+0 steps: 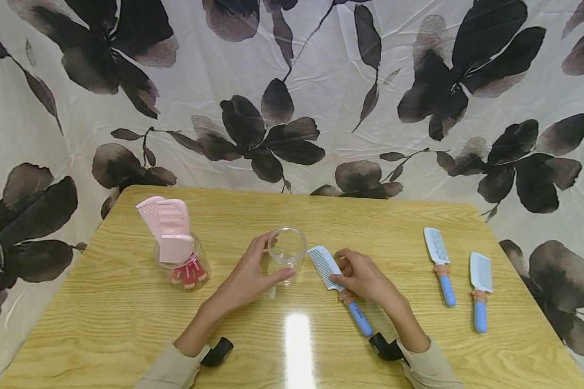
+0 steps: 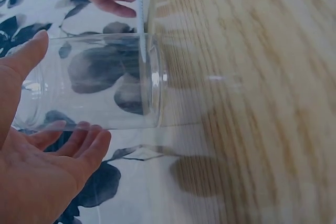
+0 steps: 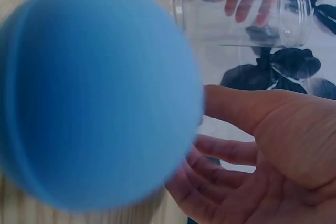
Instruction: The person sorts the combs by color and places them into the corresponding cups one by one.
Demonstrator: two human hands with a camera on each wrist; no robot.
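In the head view my left hand (image 1: 248,281) curves around a clear glass jar (image 1: 287,247), thumb in front and fingers behind; the jar stands upright at mid-table. The left wrist view shows the glass jar (image 2: 100,82) between thumb and fingers. My right hand (image 1: 365,275) pinches a comb (image 1: 325,267) just right of the jar, thumb and fingertips at its toothed head. This comb has a pale-blue head, a small brown figure at the neck and a blue handle (image 1: 360,319). Blurred blue in the right wrist view, the handle end (image 3: 100,93) hides part of the fingers.
Two similar blue combs lie at the right, one nearer the middle (image 1: 437,248) and one further right (image 1: 480,275). At the left stands another clear jar (image 1: 204,254) with several pink combs (image 1: 172,219), handles down. A floral cloth (image 1: 292,108) hangs behind the wooden table (image 1: 102,324).
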